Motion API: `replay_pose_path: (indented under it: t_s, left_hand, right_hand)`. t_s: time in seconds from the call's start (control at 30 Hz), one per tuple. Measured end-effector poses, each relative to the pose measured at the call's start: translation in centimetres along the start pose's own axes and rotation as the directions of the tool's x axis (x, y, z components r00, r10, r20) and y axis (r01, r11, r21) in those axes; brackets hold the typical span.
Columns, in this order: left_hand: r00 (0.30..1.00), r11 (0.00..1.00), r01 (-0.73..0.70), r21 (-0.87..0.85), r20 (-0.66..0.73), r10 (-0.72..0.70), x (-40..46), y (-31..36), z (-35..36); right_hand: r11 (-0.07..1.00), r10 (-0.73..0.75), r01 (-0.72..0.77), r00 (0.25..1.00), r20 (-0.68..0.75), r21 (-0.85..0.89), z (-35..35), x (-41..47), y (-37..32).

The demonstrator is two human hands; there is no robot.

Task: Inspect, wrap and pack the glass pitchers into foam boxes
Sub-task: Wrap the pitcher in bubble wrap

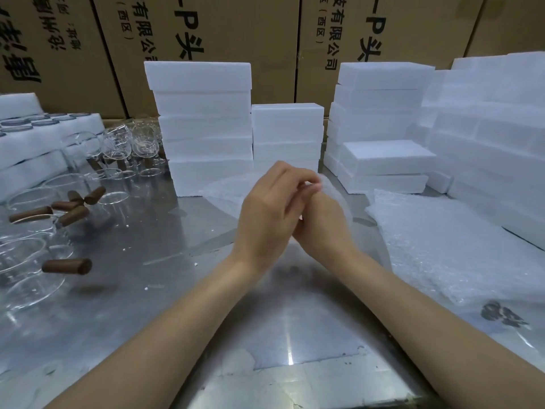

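Observation:
My left hand [265,214] and my right hand [323,222] meet over the middle of the metal table [153,261]. Their fingertips pinch the edge of a thin sheet of bubble wrap [224,196], which spreads out beneath and behind them. No pitcher shows inside the sheet. Several clear glass pitchers [26,267] with brown wooden handles [66,265] stand at the left, some near the front edge and more further back [141,143]. Closed white foam boxes [203,128] are stacked just behind my hands.
More foam box stacks stand at the back centre [287,131], back right [380,113] and along the right side [495,137]. A pile of bubble wrap sheets [448,249] lies at the right. Foam trays [32,143] sit at far left. Cardboard cartons [236,33] wall off the back.

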State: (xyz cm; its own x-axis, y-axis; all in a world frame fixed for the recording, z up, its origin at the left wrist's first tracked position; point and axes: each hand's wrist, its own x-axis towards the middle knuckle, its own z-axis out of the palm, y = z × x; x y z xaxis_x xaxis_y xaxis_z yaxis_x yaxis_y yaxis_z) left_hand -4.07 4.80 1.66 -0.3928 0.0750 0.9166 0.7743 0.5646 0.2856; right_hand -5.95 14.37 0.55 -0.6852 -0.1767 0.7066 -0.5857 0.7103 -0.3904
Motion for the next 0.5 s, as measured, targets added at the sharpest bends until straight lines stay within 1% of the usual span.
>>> replay_pose_path:
  t_s: [0.03, 0.1, 0.17, 0.23, 0.3, 0.33, 0.37, 0.4, 0.43, 0.47, 0.5]
  left_hand:
    - [0.999, 0.999, -0.039, 0.001, 0.019, 0.039, 0.0, 0.3, 0.1]
    - [0.996, 0.997, -0.079, 0.023, 0.035, 0.078, 0.1, 0.3, -0.1]
    - [0.998, 0.996, -0.06, 0.071, -0.033, 0.063, 0.6, -0.3, -0.7]
    - [0.987, 0.993, 0.057, 0.108, -0.155, -0.04, 1.2, -1.8, -1.7]
    - [0.944, 0.963, 0.258, 0.071, -0.233, -0.236, 1.7, -3.4, -2.9]
    - [0.905, 0.927, 0.374, 0.016, -0.225, -0.362, 1.7, -4.2, -3.4]
    - [0.85, 0.868, 0.493, -0.06, -0.179, -0.495, 1.6, -4.8, -3.7]
    - [0.781, 0.785, 0.602, -0.147, -0.101, -0.617, 1.4, -5.2, -3.8]
    - [0.705, 0.687, 0.689, -0.231, -0.006, -0.709, 1.3, -5.5, -3.7]
    - [0.635, 0.587, 0.752, -0.301, 0.089, -0.768, 1.2, -5.7, -3.5]
    - [0.576, 0.494, 0.795, -0.352, 0.182, -0.797, 1.1, -5.7, -3.3]
  right_hand:
    - [0.999, 0.039, -0.039, 0.999, 0.026, 0.014, -0.1, 0.0, 0.1]
    - [0.986, 0.114, -0.118, 0.992, 0.044, 0.114, -0.2, 0.3, 0.6]
    - [0.951, 0.229, -0.238, 0.971, 0.067, 0.2, -0.3, 0.7, 1.2]
    - [0.909, 0.32, -0.335, 0.942, 0.098, 0.248, -0.6, 0.9, 1.8]
    - [0.879, 0.362, -0.37, 0.928, 0.085, 0.302, -0.9, 1.0, 2.1]
    - [0.869, 0.37, -0.376, 0.925, 0.081, 0.322, -1.0, 1.0, 2.2]
    - [0.864, 0.368, -0.373, 0.926, 0.082, 0.339, -1.1, 1.1, 2.2]
    - [0.861, 0.36, -0.368, 0.928, 0.09, 0.351, -1.1, 1.2, 2.1]
    - [0.858, 0.353, -0.365, 0.93, 0.101, 0.362, -1.1, 1.2, 2.1]
    - [0.852, 0.353, -0.367, 0.929, 0.106, 0.373, -1.0, 1.3, 2.2]
    - [0.847, 0.354, -0.367, 0.929, 0.106, 0.385, -0.9, 1.3, 2.3]
